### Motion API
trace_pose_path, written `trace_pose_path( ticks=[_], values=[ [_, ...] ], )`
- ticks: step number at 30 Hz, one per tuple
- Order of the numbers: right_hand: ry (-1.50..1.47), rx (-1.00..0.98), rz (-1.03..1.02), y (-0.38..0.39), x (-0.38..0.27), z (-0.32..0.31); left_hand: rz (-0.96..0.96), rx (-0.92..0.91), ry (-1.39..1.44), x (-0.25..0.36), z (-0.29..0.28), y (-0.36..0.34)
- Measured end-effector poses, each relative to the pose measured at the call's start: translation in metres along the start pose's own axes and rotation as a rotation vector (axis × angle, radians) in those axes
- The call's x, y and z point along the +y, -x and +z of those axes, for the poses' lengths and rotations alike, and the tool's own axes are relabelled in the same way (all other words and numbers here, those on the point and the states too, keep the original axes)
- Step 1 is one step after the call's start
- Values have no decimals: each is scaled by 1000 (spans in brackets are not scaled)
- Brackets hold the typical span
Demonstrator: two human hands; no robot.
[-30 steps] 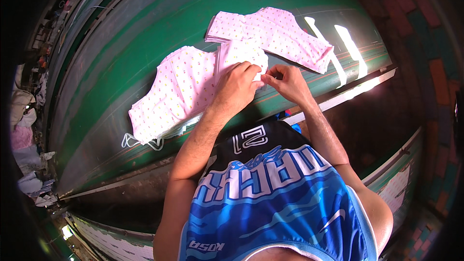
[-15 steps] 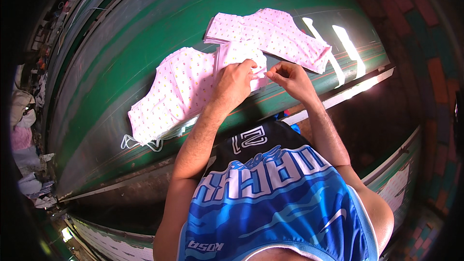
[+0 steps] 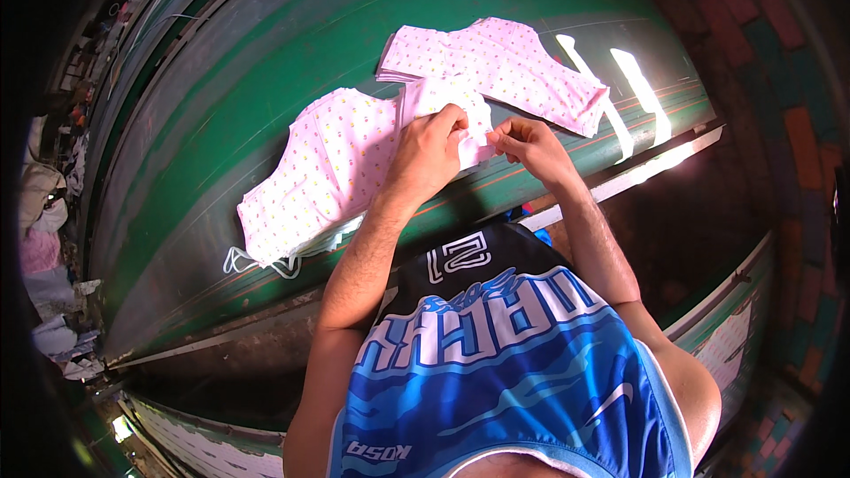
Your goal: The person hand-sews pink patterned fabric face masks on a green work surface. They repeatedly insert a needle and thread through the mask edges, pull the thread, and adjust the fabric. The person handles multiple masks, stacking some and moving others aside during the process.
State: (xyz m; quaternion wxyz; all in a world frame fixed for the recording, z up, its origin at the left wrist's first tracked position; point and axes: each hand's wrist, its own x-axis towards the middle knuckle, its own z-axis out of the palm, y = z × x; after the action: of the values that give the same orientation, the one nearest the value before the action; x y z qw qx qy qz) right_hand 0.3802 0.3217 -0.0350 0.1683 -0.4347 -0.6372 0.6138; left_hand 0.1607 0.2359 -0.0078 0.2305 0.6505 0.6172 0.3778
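A pile of pink cut fabric pieces with small coloured prints lies on the green table, its top layer folded back at the right end. My left hand rests on this folded part, fingers curled and closed on the cloth. My right hand is beside it, thumb and forefinger pinched at the edge of the same fabric. Just beyond my hands sits a second stack of pink printed fabric pieces. White cord-like strips trail from the near left corner of the first pile.
The long green table has scuffed grey patches and a pale front edge close to my body. Bright sunlight patches fall at its right end. Crumpled cloth scraps are heaped at the far left. Coloured bricks line the right side.
My right hand has shifted slightly, its pinch now against the fabric edge, which reaches a little further right. My left hand stays nearly in place. Both fabric piles lie as before.
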Motion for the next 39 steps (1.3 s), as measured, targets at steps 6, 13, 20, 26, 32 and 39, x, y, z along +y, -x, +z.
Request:
trace_pose_path(
  ticks=[6, 13, 20, 26, 32, 39],
  values=[
    [-34, 12, -1, 0, 6, 1, 143, 101, -10, -8, 3, 1],
    [-7, 17, -22, -1, 7, 2, 56, 206, -8, -2, -4, -3],
    [-24, 20, -13, -1, 7, 1, -76, 268, -197, -18, -37, -21],
    [-72, -8, -31, 3, -8, 0, -196, 252, -308, -40, -46, -27],
    [-164, -47, -91, 0, -17, 0, -107, 334, -324, -39, -46, -17],
    [-146, -93, -192, -14, -29, 2, 166, 218, -95, 16, 4, 9]
  ],
)
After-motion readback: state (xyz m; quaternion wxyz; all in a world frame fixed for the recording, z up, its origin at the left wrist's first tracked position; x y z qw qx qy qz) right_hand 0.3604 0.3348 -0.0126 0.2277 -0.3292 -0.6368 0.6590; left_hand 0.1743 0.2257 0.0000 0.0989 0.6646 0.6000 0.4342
